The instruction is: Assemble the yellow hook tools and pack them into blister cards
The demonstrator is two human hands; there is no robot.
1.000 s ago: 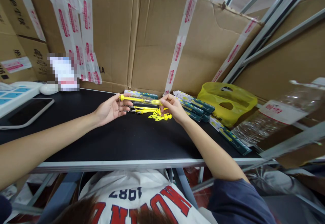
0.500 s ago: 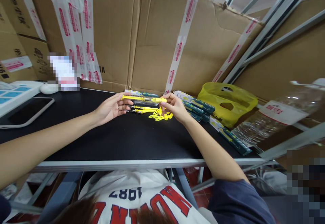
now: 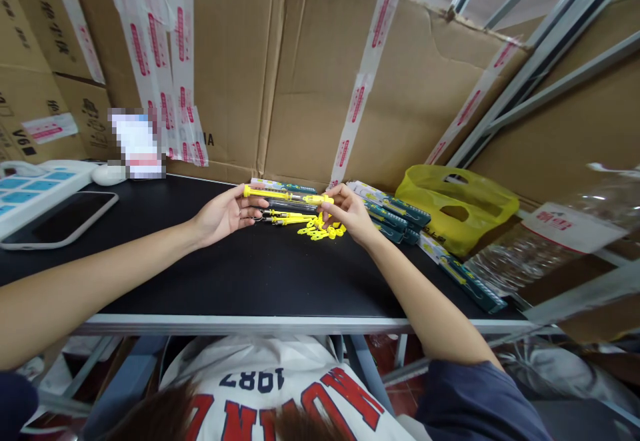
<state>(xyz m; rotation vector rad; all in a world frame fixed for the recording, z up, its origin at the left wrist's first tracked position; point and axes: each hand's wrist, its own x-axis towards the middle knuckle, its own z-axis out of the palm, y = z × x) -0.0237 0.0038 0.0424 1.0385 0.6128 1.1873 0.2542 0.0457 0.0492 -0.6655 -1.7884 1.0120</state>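
Observation:
A slim spring scale (image 3: 283, 194), a clear tube with yellow ends, is held level above the black table. My left hand (image 3: 223, 216) pinches its left yellow end between thumb and fingers, with a ring on one finger. At the other end, my right hand (image 3: 353, 213) closes its thumb and fingertips on the yellow tip. Beneath it on the table lie several similar yellow-and-clear rods (image 3: 290, 220) with metal fittings at their left ends. Beside these, below my right fingers, is a pile of small yellow plastic rings and tabs (image 3: 320, 232).
Dark green printed boxes (image 3: 393, 218) are stacked at the right, and one box (image 3: 465, 274) lies nearer the edge. Behind them are a yellow plastic bag (image 3: 457, 204) and a large clear bottle (image 3: 545, 241). A phone (image 3: 63, 221) and white power strip (image 3: 35, 191) lie left.
The view has shifted slightly, so everything sits a little further right. Both hands keep their hold on the spring scale, with hardly any movement between them.

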